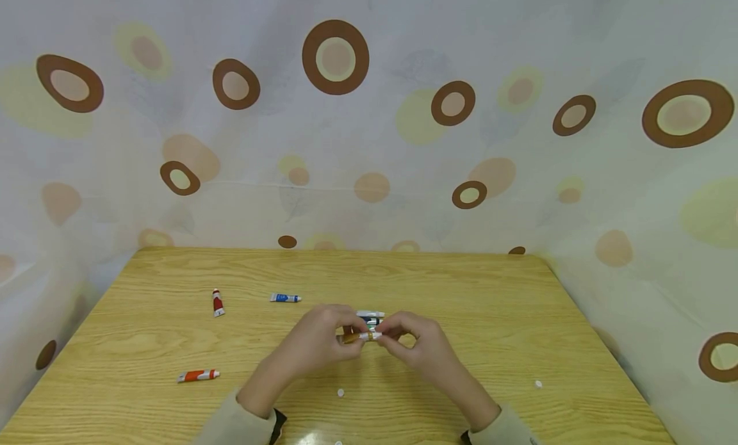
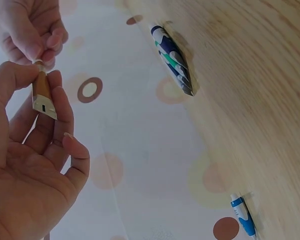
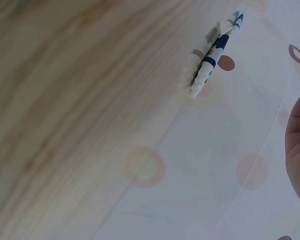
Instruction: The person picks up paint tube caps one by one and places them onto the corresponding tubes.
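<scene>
My left hand (image 1: pixel 317 336) pinches a small ochre-brown paint tube (image 2: pixel 42 90) between thumb and fingers, its flat crimped end toward the palm. At the tube's white neck end, the fingertips of my right hand (image 1: pixel 423 346) pinch its tip. In the left wrist view the right hand (image 2: pixel 32 32) meets the left one there. Right behind the hands lie a grey-white tube (image 1: pixel 370 314), a dark blue tube (image 1: pixel 371 321) and a green one, partly hidden by the fingers. Only an edge of the right hand (image 3: pixel 297 135) shows in the right wrist view.
On the wooden table (image 1: pixel 478 291), a blue tube (image 1: pixel 285 298), a dark red tube (image 1: pixel 217 303) and an orange-red tube (image 1: pixel 198 375) lie to the left. Small white discs (image 1: pixel 340 392) lie near the front, with another white piece (image 1: pixel 539 383) at right. A patterned curtain (image 1: pixel 369 144) hangs behind.
</scene>
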Motion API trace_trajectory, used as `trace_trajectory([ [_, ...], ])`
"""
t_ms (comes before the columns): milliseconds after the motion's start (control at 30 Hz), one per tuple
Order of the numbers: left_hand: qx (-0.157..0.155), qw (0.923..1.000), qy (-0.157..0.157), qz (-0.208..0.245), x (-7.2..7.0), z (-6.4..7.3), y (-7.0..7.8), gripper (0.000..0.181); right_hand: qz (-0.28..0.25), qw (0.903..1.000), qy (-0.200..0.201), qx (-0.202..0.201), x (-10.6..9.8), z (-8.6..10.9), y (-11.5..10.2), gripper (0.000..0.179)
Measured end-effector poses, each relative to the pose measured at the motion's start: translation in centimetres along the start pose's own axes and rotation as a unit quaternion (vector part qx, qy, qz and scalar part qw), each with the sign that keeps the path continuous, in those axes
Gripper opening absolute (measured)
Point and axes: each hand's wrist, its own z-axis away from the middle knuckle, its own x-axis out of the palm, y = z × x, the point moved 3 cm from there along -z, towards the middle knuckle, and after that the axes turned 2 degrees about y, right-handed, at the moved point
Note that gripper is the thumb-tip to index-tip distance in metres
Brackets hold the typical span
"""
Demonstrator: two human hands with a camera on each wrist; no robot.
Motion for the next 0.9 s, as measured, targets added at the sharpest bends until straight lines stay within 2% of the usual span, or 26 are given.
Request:
trace_trajectory([
  [367, 0.017, 0.9998, 0.011, -0.007, 0.2, -0.08, -0.03, 0.009, -0.001, 1.0, 0.002, 0.001, -0.05, 0.05, -0.23, 0.007],
  [567, 0.018, 0.9996, 0.017, -0.009, 0.29, -0.12, 0.1, 0.008, -0.009, 0.9997, -0.01, 0.019, -0.2, 0.13, -0.19, 0.005],
  [900, 0.034, 0.9991, 0.021, -0.012, 0.49, -0.03, 0.23, 0.008, -0.01, 0.9996, -0.022, 0.016, -0.14, 0.27, -0.04, 0.006],
])
